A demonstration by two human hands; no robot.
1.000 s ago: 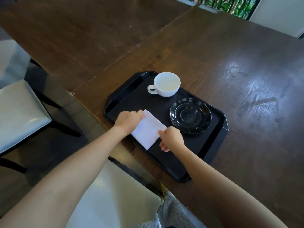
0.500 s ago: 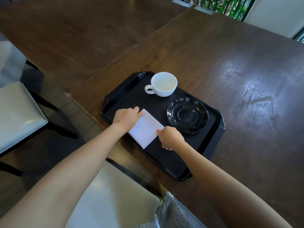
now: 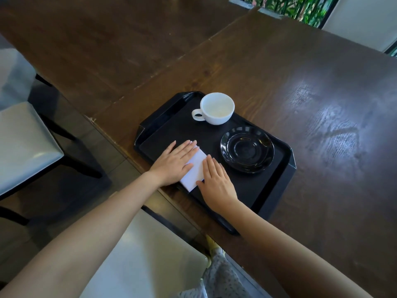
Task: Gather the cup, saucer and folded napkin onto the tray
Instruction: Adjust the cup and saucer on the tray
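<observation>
White folded napkin [image 3: 196, 166] is lying by the near edge of the tray [image 3: 169, 130], with left hand [image 3: 174, 162] and right hand [image 3: 217, 181] pressing flat on it, fingers straight, gripping nothing, likely smoothing it down. Cup [image 3: 217, 108] is sitting at the far corner, saucer [image 3: 247, 149] just beside it: all 3 aboard.

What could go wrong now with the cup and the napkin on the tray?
The napkin's near corner seems to poke over the tray's rim; it might slip off once the left hand and right hand lift.
The cup stands loose by the far rim, not on the saucer; carrying could slide or tip it.
The tray lies close to the table edge; a nudge might push it off.
</observation>
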